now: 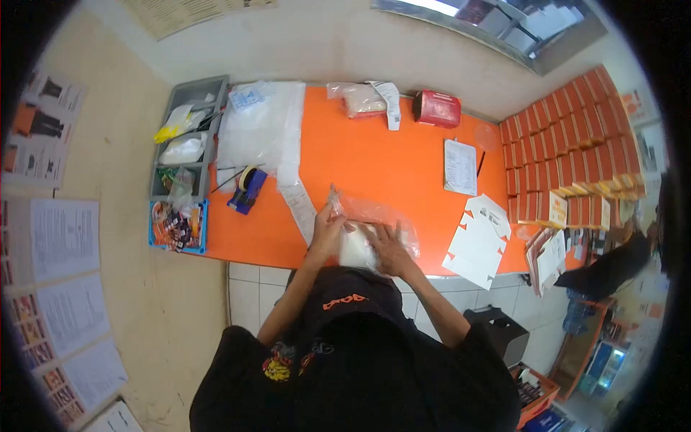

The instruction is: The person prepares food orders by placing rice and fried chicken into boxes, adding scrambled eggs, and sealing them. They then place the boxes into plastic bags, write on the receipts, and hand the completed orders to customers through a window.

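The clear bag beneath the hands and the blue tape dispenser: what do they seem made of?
Clear bag: probably thin, glossy plastic film, being transparent, wrinkled and shiny in places. Blue tape dispenser: likely smooth, hard plastic, judging by its even colour, though painted metal is possible.

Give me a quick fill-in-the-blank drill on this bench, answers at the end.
1. The left hand and right hand are on the clear package, over the table, whose colour is ____.
2. Of the two hands, the ____ is nearer the tape dispenser.
3. Next to the grey tray, the small basket is coloured ____.
4. The stacked boxes stand toward the picture's ____ edge.

Missing words: orange; left; blue; right.
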